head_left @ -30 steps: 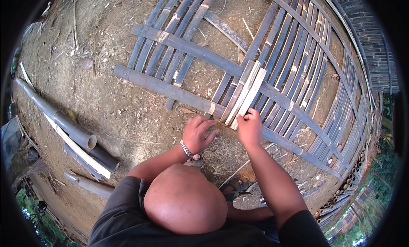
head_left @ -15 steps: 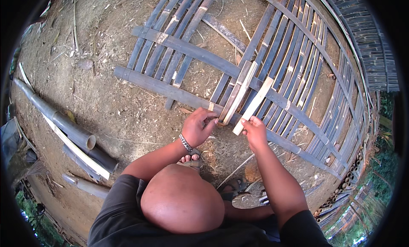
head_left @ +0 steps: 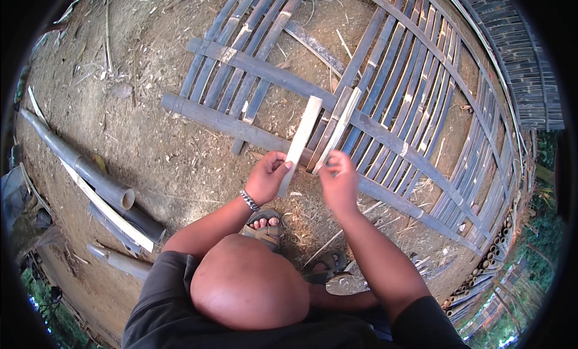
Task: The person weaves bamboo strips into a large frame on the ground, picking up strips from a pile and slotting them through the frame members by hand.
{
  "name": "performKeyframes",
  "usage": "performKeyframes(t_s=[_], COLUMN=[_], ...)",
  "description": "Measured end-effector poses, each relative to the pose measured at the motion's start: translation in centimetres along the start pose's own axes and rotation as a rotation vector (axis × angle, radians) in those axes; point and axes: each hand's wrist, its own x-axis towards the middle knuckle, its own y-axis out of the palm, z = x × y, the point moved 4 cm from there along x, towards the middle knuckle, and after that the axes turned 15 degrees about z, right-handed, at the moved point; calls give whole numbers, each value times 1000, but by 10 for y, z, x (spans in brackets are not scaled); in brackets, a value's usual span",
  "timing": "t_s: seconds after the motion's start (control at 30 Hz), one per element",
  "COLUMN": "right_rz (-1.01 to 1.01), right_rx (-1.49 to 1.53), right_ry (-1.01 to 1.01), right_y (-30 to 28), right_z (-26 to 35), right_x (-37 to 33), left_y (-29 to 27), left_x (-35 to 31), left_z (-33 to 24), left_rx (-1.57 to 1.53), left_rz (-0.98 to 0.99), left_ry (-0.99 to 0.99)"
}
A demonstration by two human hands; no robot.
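A pale, flat bamboo strip (head_left: 305,128) is pinched between the thumb and fingers of my left hand (head_left: 268,174), near the strip's lower end. It slants up and away over the dark crosspieces of a bamboo slat frame (head_left: 391,132). My right hand (head_left: 340,180) has bent fingers at the near end of a second light-edged bamboo strip (head_left: 340,127), which lies across the crosspieces. Thumb and fingertips seem to close on that end, slightly smeared by motion. Right beside it, a darker slat (head_left: 328,132) lies across the same crosspieces.
Dark bamboo poles (head_left: 90,168) and a long pale split piece (head_left: 114,216) lie on the dirt at left. Another slatted panel (head_left: 512,54) stands at far right. Cut bamboo ends (head_left: 494,253) are stacked along the right edge. My sandalled foot (head_left: 265,225) is below my hands.
The loose pale strip has passed from my right hand to my left and moved leftward across the slats. My right hand has shifted left to the second strip's near end.
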Motion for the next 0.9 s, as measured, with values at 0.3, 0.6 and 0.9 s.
performKeyframes(t_s=[0.3, 0.6, 0.9], right_rz=[-48, -100, -220], right_rx=[6, 87, -120], right_ry=[231, 288, 145], right_y=[-6, -25, -29], right_z=[-29, -84, -41], right_x=[41, 24, 14], left_y=[-24, -37, -39], left_x=[-28, -29, -34], left_z=[-1, -4, -6], left_rx=[2, -32, -201], left_rz=[-198, -82, -63], left_ry=[29, 61, -30])
